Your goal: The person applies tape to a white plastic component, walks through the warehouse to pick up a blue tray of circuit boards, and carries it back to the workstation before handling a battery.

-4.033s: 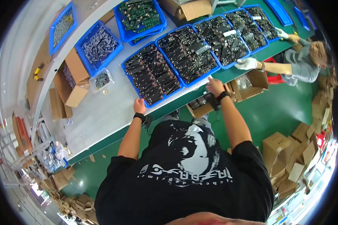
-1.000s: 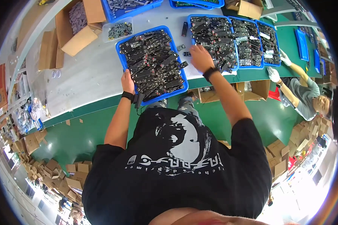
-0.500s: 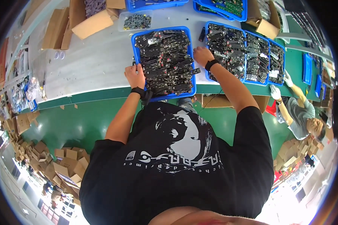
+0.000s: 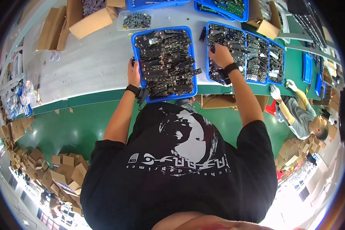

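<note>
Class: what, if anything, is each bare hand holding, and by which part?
Left hand: at the blue tray's left edge; a grip cannot be confirmed. Right hand: over dark parts in the next tray; any hold is unclear.

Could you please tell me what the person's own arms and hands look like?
The left hand and right hand are ungloved, and the forearms are bare. Each wrist has a black wristband with a small, dark, boxy device beside it. The black fabric sleeves are short and loose.

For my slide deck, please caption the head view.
Left grip at one blue tray of black parts, right grip over the next tray.
</note>
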Demonstrator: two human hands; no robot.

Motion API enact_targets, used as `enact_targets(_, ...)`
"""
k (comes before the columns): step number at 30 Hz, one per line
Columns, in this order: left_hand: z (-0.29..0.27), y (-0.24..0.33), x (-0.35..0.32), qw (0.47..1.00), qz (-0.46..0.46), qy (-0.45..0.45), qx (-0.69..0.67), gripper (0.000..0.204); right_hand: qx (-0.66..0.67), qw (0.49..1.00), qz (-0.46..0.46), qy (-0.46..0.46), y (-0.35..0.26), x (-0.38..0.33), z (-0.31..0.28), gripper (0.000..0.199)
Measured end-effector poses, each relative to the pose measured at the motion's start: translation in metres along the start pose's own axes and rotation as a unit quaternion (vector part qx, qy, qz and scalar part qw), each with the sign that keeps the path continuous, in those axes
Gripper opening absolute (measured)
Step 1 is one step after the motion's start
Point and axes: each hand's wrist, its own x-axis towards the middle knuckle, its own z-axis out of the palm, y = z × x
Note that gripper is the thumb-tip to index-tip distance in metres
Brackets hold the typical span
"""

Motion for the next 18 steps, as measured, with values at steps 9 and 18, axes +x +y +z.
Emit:
enact_targets(9, -0.001, -0.018, 0.005, 0.998, 0.007, -0.056, 0.011, 0.064, 0.256, 0.962, 0.057, 0.080, -0.119, -0.026, 0.039, 0.035)
enact_targets(18, 0.006, 0.011, -0.007, 0.994, 0.014, -0.011, 0.108, 0.052, -0.205, 0.976, 0.065, -0.018, -0.014, 0.065, 0.051, 0.023)
